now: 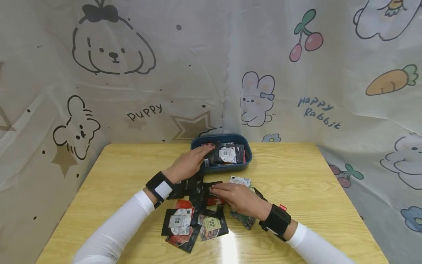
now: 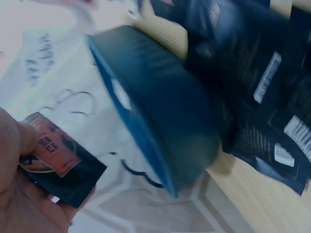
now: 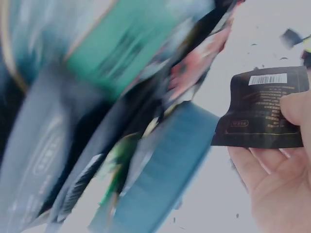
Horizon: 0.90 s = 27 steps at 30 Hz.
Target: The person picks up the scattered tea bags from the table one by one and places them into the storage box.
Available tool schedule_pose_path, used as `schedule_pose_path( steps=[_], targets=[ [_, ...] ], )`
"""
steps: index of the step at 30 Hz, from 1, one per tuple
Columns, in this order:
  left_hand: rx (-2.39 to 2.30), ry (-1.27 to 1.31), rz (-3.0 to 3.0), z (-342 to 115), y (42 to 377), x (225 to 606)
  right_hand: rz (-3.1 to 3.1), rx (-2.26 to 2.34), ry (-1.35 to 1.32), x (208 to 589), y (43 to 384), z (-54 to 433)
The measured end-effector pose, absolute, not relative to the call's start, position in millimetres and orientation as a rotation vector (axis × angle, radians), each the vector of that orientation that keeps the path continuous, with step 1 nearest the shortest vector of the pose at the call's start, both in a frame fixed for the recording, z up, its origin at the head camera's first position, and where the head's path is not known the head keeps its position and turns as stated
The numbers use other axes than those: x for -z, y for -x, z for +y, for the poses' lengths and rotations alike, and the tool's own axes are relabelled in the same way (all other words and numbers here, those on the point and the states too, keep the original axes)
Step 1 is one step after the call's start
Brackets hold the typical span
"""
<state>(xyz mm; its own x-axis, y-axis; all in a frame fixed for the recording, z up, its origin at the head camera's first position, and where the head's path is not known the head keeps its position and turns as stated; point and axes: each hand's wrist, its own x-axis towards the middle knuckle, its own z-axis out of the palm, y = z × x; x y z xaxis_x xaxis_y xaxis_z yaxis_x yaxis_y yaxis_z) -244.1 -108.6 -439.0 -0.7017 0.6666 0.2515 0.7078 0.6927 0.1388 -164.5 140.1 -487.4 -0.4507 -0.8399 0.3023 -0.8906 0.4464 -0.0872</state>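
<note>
My left hand (image 1: pixel 187 164) is at the left rim of a dark blue plastic basket (image 1: pixel 221 169). Its thumb and fingers pinch a small black sachet with a red label (image 2: pixel 60 158). Lower and to the right, my right hand (image 1: pixel 243 199) is above the loose sachets. Between its thumb and fingers is another black sachet (image 3: pixel 262 107), its barcode and fine print facing the right wrist camera. Inside the basket lie several sachets, a white-labelled one (image 1: pixel 227 154) on top. The left wrist view shows the basket's outer wall, slightly blurred.
Several sachets spread over the wooden table (image 1: pixel 283 176) in front of the basket. A white-labelled sachet (image 1: pixel 180 221) and a yellow-labelled one (image 1: pixel 212 224) lie nearest. Black sachets (image 2: pixel 262 82) overlap beside the basket. A cartoon-printed cloth (image 1: pixel 197 73) hangs behind the table.
</note>
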Motion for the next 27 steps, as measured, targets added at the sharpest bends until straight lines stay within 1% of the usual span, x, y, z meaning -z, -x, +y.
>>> schedule_pose_path(
  steps=[4,7,11,14,18,22,27],
  targets=[
    [0.233,1.066,-2.724,-108.0,262.7,450.3,-2.469,-0.392,-1.500,478.1,146.2,145.4],
    [0.164,1.036,-2.779,-107.0,269.7,456.7,-2.442,-0.437,-1.490,474.3,137.0,152.6],
    [0.115,0.978,-3.025,-103.3,272.5,463.0,-2.400,-0.495,-1.462,470.0,133.0,164.2],
    [0.119,0.938,-3.160,-103.3,269.8,466.6,-2.382,-0.532,-1.407,463.1,136.0,175.6],
    [0.162,1.029,-3.057,-106.7,255.2,467.2,-2.352,-0.559,-1.279,448.6,146.4,196.1],
    [0.262,1.202,-2.903,-106.9,226.9,466.9,-2.323,-0.581,-1.159,431.9,161.6,216.4],
    [0.401,1.444,-2.875,-97.3,192.0,477.9,-2.356,-0.569,-1.072,414.0,184.9,230.4]
  ],
)
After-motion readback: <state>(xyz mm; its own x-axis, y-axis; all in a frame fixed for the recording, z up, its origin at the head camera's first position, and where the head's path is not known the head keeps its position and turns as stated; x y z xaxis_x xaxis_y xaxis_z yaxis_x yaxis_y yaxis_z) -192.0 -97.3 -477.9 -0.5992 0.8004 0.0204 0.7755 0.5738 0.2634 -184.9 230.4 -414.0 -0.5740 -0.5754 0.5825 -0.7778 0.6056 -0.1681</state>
